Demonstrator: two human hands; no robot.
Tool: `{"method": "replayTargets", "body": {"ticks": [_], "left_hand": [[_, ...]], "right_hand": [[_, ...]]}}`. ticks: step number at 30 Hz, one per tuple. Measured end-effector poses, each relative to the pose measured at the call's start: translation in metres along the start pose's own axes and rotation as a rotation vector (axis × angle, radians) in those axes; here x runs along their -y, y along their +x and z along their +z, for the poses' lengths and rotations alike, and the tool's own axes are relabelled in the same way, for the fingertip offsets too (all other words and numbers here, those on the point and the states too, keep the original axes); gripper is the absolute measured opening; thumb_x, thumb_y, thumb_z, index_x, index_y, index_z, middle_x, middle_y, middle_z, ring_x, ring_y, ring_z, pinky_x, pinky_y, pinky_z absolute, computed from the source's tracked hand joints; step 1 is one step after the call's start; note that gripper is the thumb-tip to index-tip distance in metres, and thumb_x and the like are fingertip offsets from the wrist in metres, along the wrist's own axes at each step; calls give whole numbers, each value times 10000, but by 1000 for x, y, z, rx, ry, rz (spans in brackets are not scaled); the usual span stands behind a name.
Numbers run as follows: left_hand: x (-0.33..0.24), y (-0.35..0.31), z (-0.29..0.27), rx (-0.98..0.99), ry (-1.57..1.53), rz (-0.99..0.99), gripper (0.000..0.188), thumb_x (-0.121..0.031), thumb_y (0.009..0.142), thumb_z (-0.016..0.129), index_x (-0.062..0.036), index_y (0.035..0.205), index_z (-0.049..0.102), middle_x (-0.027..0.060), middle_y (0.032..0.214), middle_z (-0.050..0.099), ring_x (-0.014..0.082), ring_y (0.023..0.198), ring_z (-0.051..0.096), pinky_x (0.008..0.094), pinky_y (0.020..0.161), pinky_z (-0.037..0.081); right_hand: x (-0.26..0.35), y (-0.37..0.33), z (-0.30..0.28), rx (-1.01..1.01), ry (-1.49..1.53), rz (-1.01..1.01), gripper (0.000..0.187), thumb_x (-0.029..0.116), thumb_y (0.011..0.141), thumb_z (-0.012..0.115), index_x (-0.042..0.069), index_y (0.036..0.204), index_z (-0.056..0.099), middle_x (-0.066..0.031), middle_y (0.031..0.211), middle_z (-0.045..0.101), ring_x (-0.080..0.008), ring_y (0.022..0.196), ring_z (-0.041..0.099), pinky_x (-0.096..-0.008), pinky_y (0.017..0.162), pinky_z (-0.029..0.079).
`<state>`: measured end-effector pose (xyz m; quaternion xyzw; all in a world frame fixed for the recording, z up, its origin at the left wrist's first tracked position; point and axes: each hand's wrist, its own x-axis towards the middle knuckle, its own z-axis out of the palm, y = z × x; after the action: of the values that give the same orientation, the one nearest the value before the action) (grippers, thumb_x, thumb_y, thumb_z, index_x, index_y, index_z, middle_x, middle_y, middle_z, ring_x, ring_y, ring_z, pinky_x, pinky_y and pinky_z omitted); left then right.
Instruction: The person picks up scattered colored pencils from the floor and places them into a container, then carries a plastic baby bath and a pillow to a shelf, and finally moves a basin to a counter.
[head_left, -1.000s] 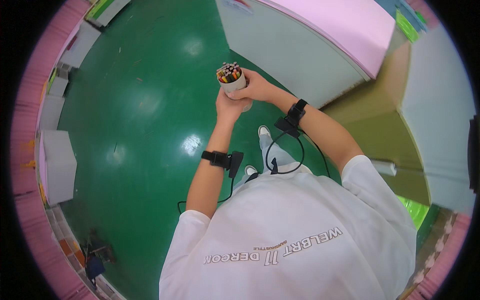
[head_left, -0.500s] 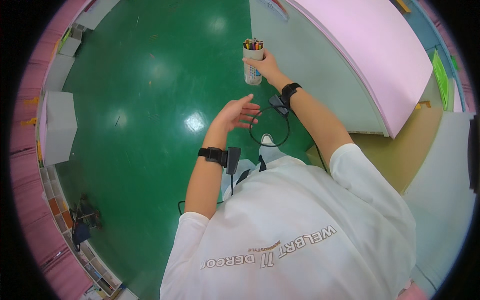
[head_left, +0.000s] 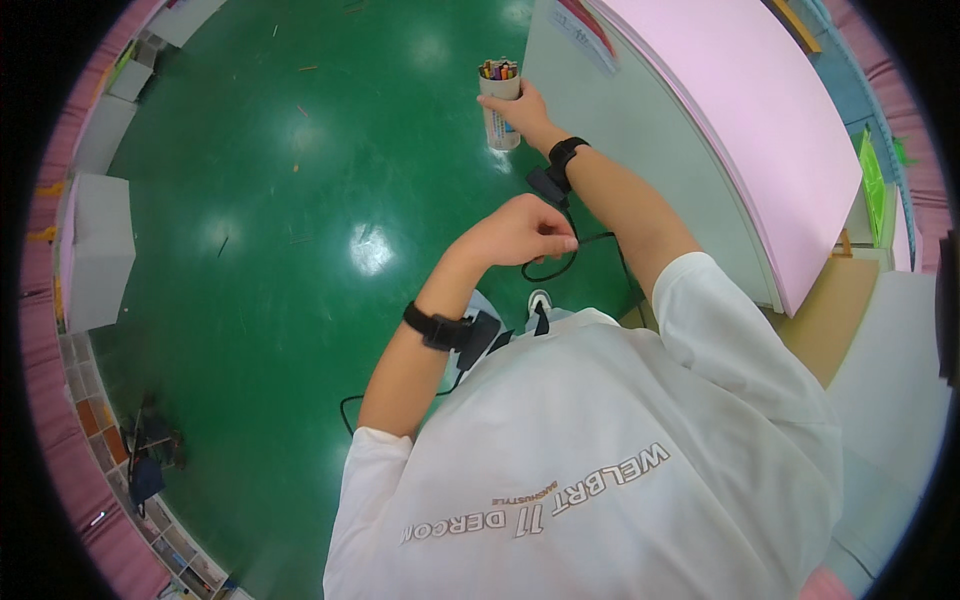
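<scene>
Likely carry step: right hand [head_left: 528, 112] has fingers clamped round upright pencil tube [head_left: 500, 132], just off pink-topped table [head_left: 745, 110]'s left edge; left hand [head_left: 515, 232] curled, grip unclear; next move calls for steady, upright handling.

Outlined capitals [head_left: 607, 483] on a white shirt [head_left: 580, 400], tiny unreadable blue print [head_left: 509, 126] on a cylindrical container [head_left: 497, 100]

Thin sticks [head_left: 223, 246] lie scattered across the green floor [head_left: 260, 380].
</scene>
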<state>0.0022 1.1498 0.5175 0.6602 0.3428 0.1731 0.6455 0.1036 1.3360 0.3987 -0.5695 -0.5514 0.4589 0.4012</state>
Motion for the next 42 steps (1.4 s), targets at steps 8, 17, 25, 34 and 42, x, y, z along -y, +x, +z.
{"method": "replayTargets", "body": {"ticks": [8, 17, 25, 34, 42], "left_hand": [[34, 9, -62, 156, 114, -46, 215, -199, 813, 691, 10, 765, 706, 38, 612, 627, 104, 519, 558, 270, 468, 437], [120, 37, -92, -175, 495, 80, 357, -363, 729, 746, -82, 947, 719, 122, 871, 695, 240, 851, 656, 376, 742, 510], [126, -64, -212, -238, -366, -317, 401, -290, 812, 717, -4, 1086, 657, 106, 1013, 673, 158, 818, 645, 293, 653, 526], [111, -4, -229, -204, -264, -251, 257, -252, 844, 674, -8, 922, 695, 46, 745, 680, 114, 611, 639, 264, 536, 501], [138, -38, -335, -566, -459, -398, 252, -253, 877, 618, -47, 1021, 642, 66, 891, 678, 137, 707, 636, 269, 578, 487]], "right_hand": [[27, 89, 64, -73, -31, -91, 765, 413, 669, 818, -8, 1217, 491, -159, 1141, 617, -265, 1027, 621, -412, 875, 507], [69, 118, 172, -163, 97, -47, 669, 336, 717, 806, -7, 1193, 484, -142, 1149, 592, -259, 1044, 596, -424, 902, 481], [79, 165, 204, -4, 173, -90, 692, 353, 697, 818, 15, 1199, 483, -134, 1148, 591, -257, 1017, 611, -430, 870, 503], [116, 221, 264, 74, 400, -17, 577, 230, 726, 808, 10, 1155, 491, -122, 1117, 597, -230, 1000, 606, -397, 852, 496], [153, 289, 292, 157, 517, -55, 542, 205, 726, 808, 12, 1136, 510, -105, 1076, 615, -205, 985, 604, -364, 846, 486]]}}
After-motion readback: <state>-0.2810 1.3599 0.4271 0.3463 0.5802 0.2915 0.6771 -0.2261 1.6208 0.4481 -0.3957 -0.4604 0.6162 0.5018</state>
